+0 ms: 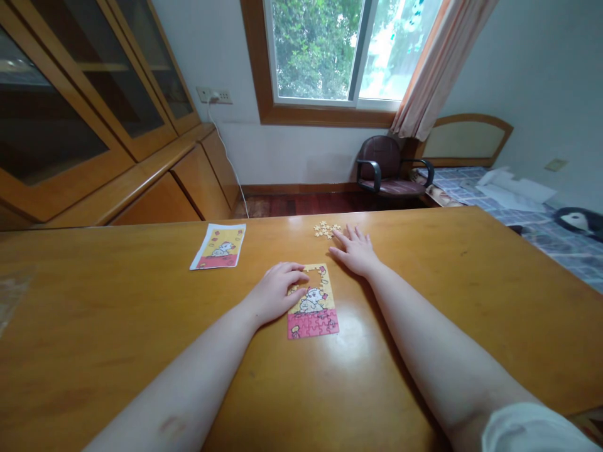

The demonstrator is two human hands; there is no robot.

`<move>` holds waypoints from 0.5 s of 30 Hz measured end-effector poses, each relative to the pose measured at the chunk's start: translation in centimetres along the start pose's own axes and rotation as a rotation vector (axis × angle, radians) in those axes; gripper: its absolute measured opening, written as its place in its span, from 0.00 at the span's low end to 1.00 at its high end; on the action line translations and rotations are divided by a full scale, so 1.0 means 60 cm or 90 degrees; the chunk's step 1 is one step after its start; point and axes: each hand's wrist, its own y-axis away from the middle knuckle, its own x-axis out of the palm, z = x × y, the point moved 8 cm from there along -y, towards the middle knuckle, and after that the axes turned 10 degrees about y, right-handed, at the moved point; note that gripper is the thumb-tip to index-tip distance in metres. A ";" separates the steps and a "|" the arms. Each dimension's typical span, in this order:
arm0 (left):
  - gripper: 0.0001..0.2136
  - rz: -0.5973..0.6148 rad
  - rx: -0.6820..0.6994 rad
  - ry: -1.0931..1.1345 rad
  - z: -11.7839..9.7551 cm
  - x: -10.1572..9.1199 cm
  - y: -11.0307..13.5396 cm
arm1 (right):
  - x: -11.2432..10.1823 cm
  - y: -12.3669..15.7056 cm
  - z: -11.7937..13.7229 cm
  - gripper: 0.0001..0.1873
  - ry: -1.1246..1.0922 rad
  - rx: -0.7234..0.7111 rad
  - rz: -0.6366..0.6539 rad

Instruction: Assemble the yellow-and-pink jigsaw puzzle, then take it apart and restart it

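A jigsaw puzzle (pixel 313 323) lies on the wooden table, pink along its near part and yellow above, with a white cartoon animal in the middle. Its upper middle has a gap where the table shows through. My left hand (pixel 277 289) rests over the puzzle's left edge, fingers apart and slightly bent, covering part of that side. Beyond the puzzle sits a small heap of loose puzzle pieces (pixel 324 230). My right hand (pixel 355 250) lies flat with fingers spread just right of the heap, its fingertips at the nearest pieces.
A printed picture card (pixel 219 247) with the same design lies at the far left of the table (pixel 141 326). Clear plastic (pixel 14 295) shows at the left edge. Past the table stand an armchair (pixel 384 166), a bed (pixel 565 245) and a glass-door cabinet (pixel 132 144).
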 end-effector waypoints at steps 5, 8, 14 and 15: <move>0.12 -0.002 -0.006 -0.001 -0.004 -0.002 -0.001 | -0.008 -0.001 -0.007 0.23 -0.056 0.004 -0.027; 0.12 -0.003 -0.008 0.000 -0.005 -0.002 -0.002 | -0.019 -0.006 -0.021 0.20 -0.098 0.021 -0.088; 0.11 0.001 -0.011 -0.003 -0.003 -0.001 -0.004 | -0.009 -0.021 -0.043 0.25 -0.081 0.107 -0.084; 0.11 0.000 -0.012 -0.004 -0.002 -0.001 -0.004 | -0.006 -0.024 -0.042 0.22 -0.074 0.098 -0.076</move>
